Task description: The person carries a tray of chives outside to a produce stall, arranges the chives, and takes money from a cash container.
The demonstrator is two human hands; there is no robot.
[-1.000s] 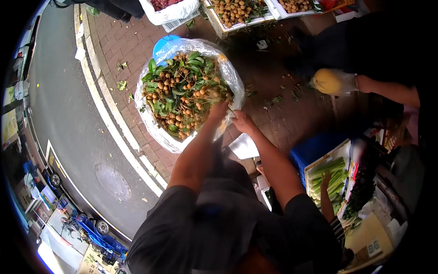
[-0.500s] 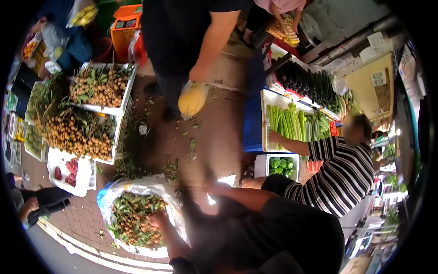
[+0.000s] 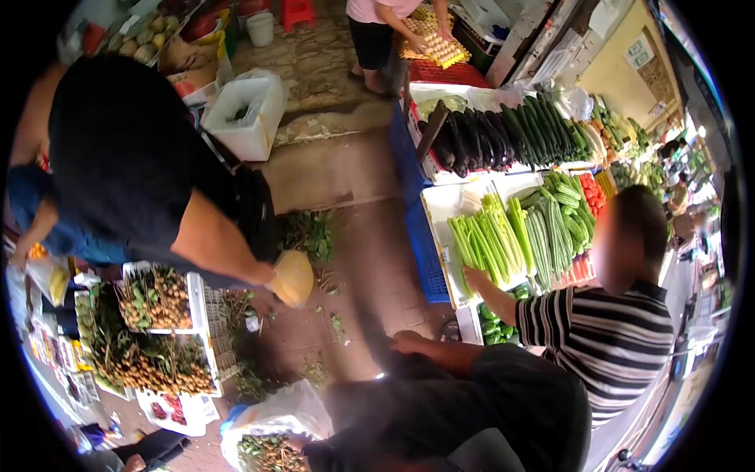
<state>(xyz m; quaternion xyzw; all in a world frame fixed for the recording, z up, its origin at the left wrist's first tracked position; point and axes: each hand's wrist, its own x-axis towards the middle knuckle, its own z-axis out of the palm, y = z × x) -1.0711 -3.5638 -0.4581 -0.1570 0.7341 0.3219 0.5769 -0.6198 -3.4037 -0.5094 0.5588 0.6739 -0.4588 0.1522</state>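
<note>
At the lower middle, my right hand (image 3: 407, 341) reaches out over the brick paving from a dark sleeve. Its fingers are blurred, and nothing can be made out in them. My left hand (image 3: 297, 443) is low in the view, at the right side of the bunched longans (image 3: 270, 454). Its fingers are mostly hidden, so its grip is unclear. Clear plastic (image 3: 295, 411) lies around the fruit like a bag lining, with a bit of blue at its left edge.
A person in black (image 3: 130, 149) carries a bagged yellow fruit (image 3: 292, 278). Someone in a striped shirt (image 3: 609, 338) touches celery (image 3: 491, 240) on a stall. Crates of longans (image 3: 161, 362) stand left. Another person holds egg trays (image 3: 440, 39); a white foam box (image 3: 248, 114) is upper left.
The view has swung toward the stalls, and the longan bag now sits at the bottom edge. My right hand, near the bag at first, is now apart from it. My left hand stays by the longans.
</note>
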